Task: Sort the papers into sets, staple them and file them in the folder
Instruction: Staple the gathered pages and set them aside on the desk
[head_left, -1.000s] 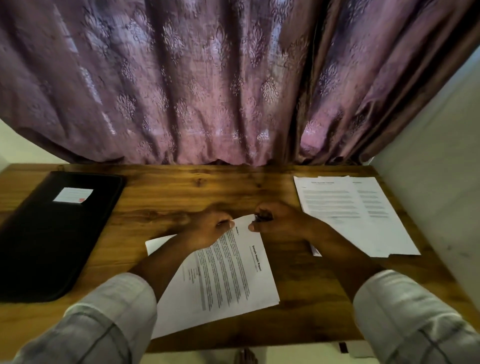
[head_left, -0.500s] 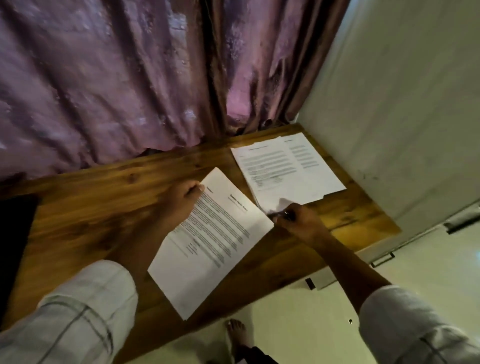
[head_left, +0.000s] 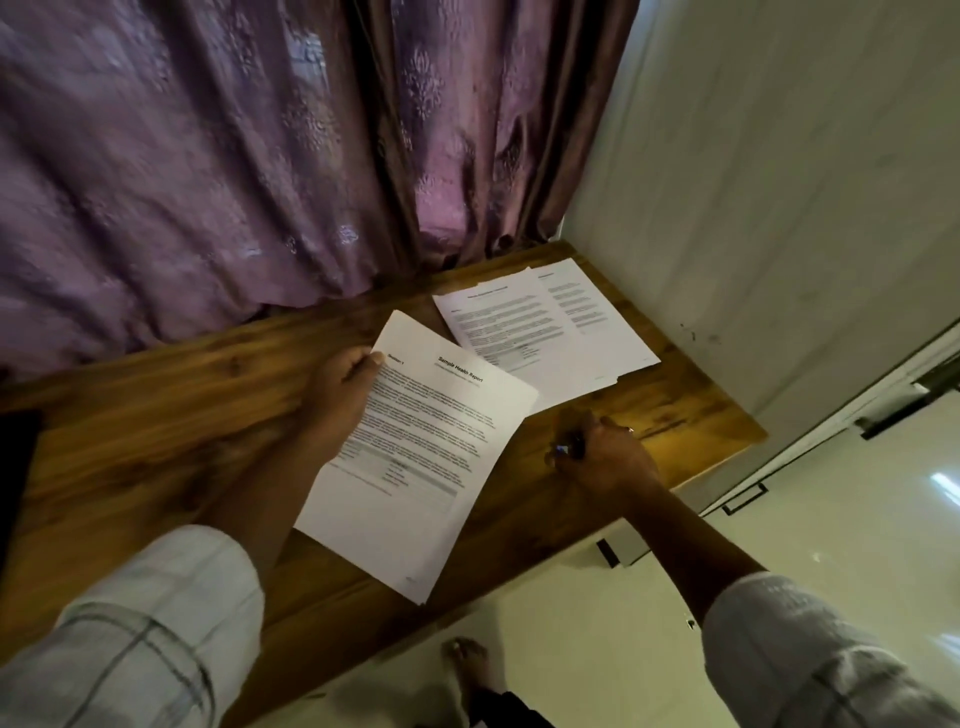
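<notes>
Right hand (head_left: 602, 457) moved off pile (head_left: 571, 322), gripping small dark object (head_left: 566, 447) on surface (head_left: 156, 441). Left hand (head_left: 343, 395) pinches report (head_left: 415, 467) corner; sheets white, printed, slanted.

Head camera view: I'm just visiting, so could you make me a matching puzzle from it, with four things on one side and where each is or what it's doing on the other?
Things:
1. left hand
2. right hand
3. far pile of papers
4. black folder

Places or states:
A. at the left edge of the table, mostly cut off by the frame
B. grips a small dark object
C. lies in the far right corner, near the wall
D. holds the Sample Health Report set by its top edge

Pairs: 1-D, 2-B, 3-C, 4-A.
</notes>
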